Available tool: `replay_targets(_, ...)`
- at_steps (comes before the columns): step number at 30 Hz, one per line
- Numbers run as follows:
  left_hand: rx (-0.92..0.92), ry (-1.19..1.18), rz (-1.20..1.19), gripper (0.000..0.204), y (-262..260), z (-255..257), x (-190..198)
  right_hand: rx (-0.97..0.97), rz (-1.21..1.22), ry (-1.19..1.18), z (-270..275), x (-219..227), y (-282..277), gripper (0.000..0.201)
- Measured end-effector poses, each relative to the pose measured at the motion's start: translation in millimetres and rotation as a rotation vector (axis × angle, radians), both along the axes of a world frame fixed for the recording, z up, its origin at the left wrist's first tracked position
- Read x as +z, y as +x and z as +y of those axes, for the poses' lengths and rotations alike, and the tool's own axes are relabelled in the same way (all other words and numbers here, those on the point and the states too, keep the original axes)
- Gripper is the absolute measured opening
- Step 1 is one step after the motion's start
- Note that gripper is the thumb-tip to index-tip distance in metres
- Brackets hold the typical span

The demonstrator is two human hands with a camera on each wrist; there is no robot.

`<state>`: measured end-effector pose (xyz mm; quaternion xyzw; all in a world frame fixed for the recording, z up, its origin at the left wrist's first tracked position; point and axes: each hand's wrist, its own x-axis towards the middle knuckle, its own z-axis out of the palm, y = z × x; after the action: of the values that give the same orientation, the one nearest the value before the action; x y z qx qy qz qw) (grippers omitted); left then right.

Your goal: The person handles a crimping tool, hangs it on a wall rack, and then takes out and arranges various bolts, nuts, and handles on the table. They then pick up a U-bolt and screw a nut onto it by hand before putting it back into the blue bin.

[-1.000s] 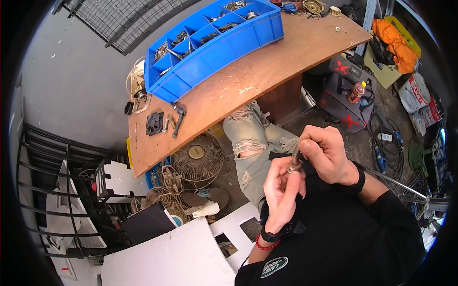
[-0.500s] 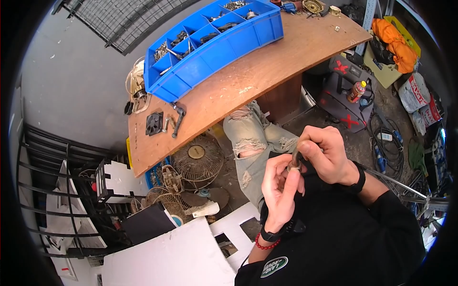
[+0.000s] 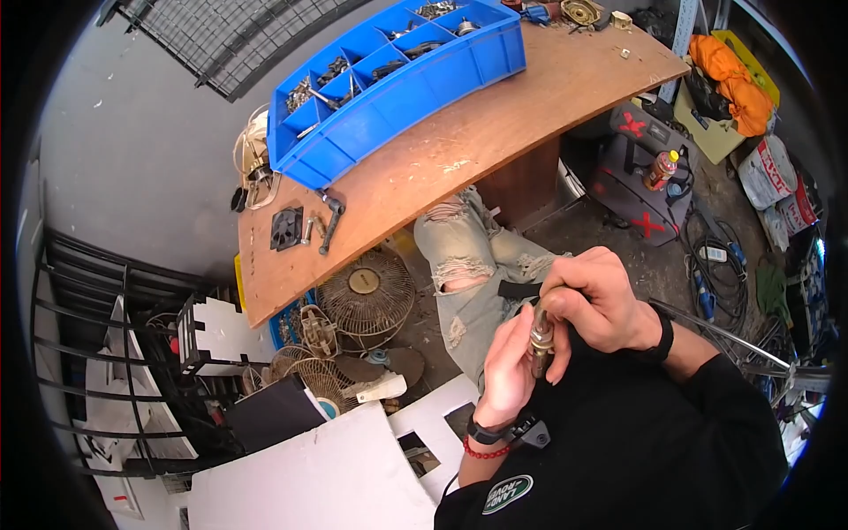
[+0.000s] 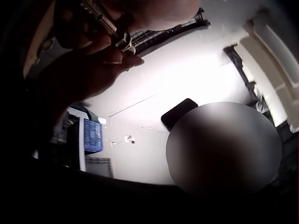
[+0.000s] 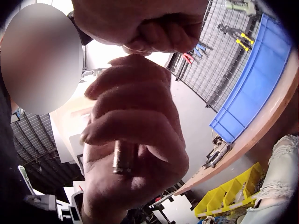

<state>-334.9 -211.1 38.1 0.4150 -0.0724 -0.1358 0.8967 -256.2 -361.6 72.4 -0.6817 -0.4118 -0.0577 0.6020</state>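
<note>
In the head view a metal fitting (image 3: 541, 340) stands upright between the two hands, above the lap. The left hand (image 3: 511, 367) holds its lower part, thumb side toward the camera. The right hand (image 3: 596, 300) pinches its top end with thumb and curled fingers. In the right wrist view the left hand (image 5: 135, 112) has its fingers wrapped over the fitting, whose cylindrical end (image 5: 123, 158) shows at the palm. The right hand (image 5: 145, 23) is above it with curled fingers. Dark shadow covers much of the left wrist view, where metal (image 4: 100, 16) shows between the fingers.
A blue compartment bin (image 3: 397, 97) with small metal parts stands on the wooden table (image 3: 477, 132). A small black fan (image 3: 286, 229), bolts and a ratchet-like tool (image 3: 331, 223) lie near its left end. Below are a wire fan (image 3: 364, 283) and white panels (image 3: 309, 468).
The left hand has turned and shifted slightly down, so more of the fitting shows below the fingers. The right hand has tilted a little and stays at the fitting's top.
</note>
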Motion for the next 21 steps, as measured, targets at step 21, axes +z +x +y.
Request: replay_targets(21, 0.334, 0.252, -0.168, 0.044, -1.7, -17.0, -7.7, -0.073, 0.094, 0.042, -3.9, -0.2, 2.1, 0.021)
